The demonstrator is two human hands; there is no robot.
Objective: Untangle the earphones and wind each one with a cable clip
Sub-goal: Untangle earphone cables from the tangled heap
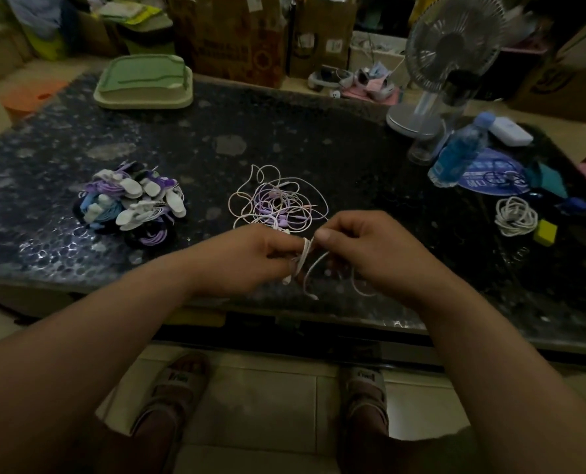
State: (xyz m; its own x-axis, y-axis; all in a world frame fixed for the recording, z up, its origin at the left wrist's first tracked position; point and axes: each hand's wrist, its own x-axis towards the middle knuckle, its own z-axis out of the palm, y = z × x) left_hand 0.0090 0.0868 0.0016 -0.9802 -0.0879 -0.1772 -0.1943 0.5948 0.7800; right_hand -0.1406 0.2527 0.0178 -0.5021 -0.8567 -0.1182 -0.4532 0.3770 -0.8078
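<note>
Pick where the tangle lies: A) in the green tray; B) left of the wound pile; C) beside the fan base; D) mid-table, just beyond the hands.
D: the tangle lies mid-table, just beyond the left hand and right hand, which pinch a white earphone.

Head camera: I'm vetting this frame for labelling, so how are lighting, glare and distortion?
Head view: dim, darkest at the corners; speckled glare on the table at near left; wide-angle curving of the table edge; the white cable pinched between left hand and right hand is readable; far clutter soft.
</note>
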